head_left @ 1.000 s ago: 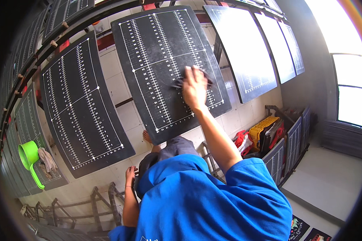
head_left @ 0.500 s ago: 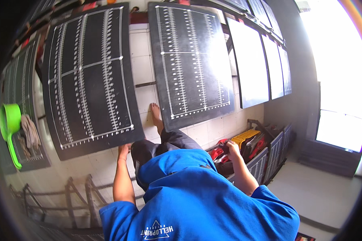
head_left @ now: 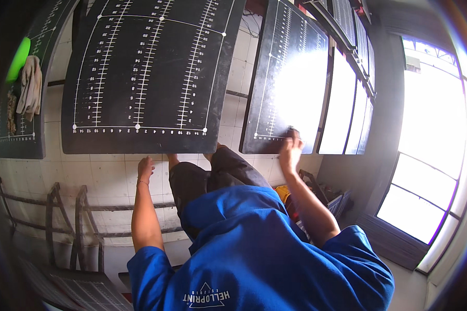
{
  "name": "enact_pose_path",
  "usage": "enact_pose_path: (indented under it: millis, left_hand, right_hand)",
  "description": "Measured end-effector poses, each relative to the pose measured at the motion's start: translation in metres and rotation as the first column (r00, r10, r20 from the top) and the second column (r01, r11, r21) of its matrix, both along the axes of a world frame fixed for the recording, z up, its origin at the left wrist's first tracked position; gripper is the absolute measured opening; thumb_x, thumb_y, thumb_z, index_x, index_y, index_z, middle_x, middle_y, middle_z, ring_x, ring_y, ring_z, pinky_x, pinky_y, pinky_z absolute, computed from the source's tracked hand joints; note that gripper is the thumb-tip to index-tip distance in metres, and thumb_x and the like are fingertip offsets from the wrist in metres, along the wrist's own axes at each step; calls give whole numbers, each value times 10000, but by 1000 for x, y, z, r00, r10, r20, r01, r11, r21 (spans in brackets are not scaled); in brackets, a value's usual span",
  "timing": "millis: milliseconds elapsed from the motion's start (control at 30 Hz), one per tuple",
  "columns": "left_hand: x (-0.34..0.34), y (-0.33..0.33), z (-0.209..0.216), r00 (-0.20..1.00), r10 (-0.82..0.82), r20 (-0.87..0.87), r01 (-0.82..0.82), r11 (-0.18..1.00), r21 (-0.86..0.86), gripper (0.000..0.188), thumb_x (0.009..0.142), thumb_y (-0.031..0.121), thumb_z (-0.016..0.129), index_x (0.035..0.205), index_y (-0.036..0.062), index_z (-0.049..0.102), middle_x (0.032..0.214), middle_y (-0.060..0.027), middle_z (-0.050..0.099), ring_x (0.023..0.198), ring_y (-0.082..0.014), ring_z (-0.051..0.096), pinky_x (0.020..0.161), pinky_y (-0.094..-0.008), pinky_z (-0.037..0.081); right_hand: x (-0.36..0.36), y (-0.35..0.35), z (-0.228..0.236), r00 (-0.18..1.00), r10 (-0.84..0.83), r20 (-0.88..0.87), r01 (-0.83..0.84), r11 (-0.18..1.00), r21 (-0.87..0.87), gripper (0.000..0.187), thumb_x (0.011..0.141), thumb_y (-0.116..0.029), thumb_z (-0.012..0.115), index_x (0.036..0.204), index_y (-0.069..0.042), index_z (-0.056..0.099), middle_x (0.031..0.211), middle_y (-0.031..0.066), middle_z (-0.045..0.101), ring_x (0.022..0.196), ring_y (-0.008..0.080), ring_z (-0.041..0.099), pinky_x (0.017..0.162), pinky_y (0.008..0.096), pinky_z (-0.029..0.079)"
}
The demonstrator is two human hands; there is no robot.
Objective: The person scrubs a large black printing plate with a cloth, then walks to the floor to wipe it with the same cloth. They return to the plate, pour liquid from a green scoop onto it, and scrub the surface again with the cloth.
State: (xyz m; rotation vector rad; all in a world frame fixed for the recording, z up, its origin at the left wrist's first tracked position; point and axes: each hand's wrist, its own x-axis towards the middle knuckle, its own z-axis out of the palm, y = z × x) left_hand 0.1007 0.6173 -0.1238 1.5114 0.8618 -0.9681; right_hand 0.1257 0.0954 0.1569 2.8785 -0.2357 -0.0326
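My right hand (head_left: 291, 151) is raised at the near edge of the glossy dark board (head_left: 267, 98) on the right. Its fingers are closed around a small dark thing (head_left: 291, 130), too covered to name. My left hand (head_left: 146, 168) hangs just short of the near edge of the large black board (head_left: 155, 141), which carries white ruled scales. That hand holds nothing, and its fingers are loosely bent and apart. Bright glare hides much of the right board's surface.
Another board (head_left: 21, 147) at the far left bears a green plastic dipper (head_left: 18, 59) and a greyish cloth (head_left: 31, 85). Metal frames (head_left: 80, 217) stand at the lower left. More boards (head_left: 339, 103) line the right, beside a bright window (head_left: 425, 155). A yellow item (head_left: 284, 193) lies near my right forearm.
My right hand has risen from beside the red and yellow items to the right board's edge. My left hand has moved off the large board's edge. My view has shifted, with my feet nearer the boards.
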Motion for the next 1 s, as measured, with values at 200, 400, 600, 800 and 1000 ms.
enact_pose_path:
  millis: [200,400,600,800,1000]
  left_hand:
    - [-34,19,-13,997,38,-62,-38,999,5,481,1003,500,440,1160,74,599,1077,-96,690,833,-201,662,668,-350,521]
    - [-17,3,11,1000,-18,-14,18,1000,8,447,1003,460,459,1136,60,607,1036,-95,703,789,-184,663,635,-341,517]
    - [-1,9,45,997,20,70,-22,999,30,465,1006,470,466,1211,75,600,1115,-95,697,911,-207,669,739,-349,529]
    - [-11,23,58,992,-114,-58,116,992,40,474,1008,482,458,1182,65,603,1072,-93,695,872,-204,669,710,-349,522]
    - [-38,18,31,985,-105,-136,114,991,66,458,1004,474,460,1159,66,600,1032,-91,691,829,-197,667,670,-349,514]
  right_hand:
    - [57,170,52,996,44,79,-77,868,491,428,921,-73,550,1348,-53,553,1185,233,506,1089,413,535,908,475,477]
    - [140,141,51,957,197,213,-277,842,464,454,885,-41,580,1336,-96,560,1185,216,519,1074,392,537,921,445,473]
    - [239,9,21,944,143,297,-219,946,239,431,896,-10,522,1310,-110,581,1134,203,619,1057,374,561,916,443,481]
    - [100,-204,-9,945,-180,273,235,954,-184,406,948,-160,455,1309,-18,575,1198,225,649,1059,331,618,928,408,486]
    - [4,-127,38,473,-787,396,480,607,633,315,955,-152,479,1113,44,667,1032,169,700,930,230,652,871,395,495]
